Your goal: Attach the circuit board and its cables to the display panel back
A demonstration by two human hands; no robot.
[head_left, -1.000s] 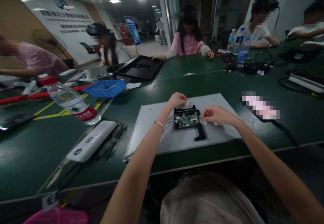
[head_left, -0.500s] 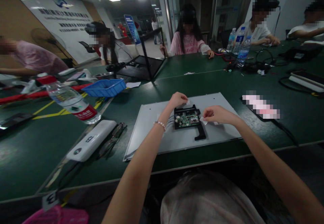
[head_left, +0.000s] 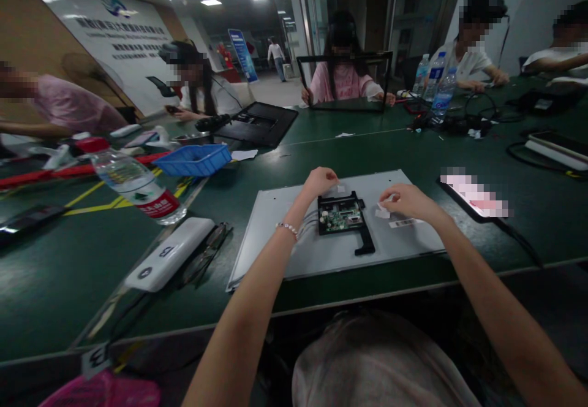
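A flat light-grey panel lies on the green table in front of me. On its middle sits a black frame around a green circuit board, with thin grey cables leading off to the left. My left hand is pinched at the frame's far edge, beside a small white piece of tape; whether its fingertips hold anything is hidden. To the right of the board, my right hand pinches another small white piece of tape just over the panel. A barcode label shows under that hand.
Left of the panel are glasses, a white power bank, a water bottle and a blue tray. A phone with a cable lies right. Across the table, a person holds up a black frame.
My right hand has moved right, away from the board, with the tape, uncovering the barcode label. The left hand stays almost in place. Opposite, the person's black frame has swung upright.
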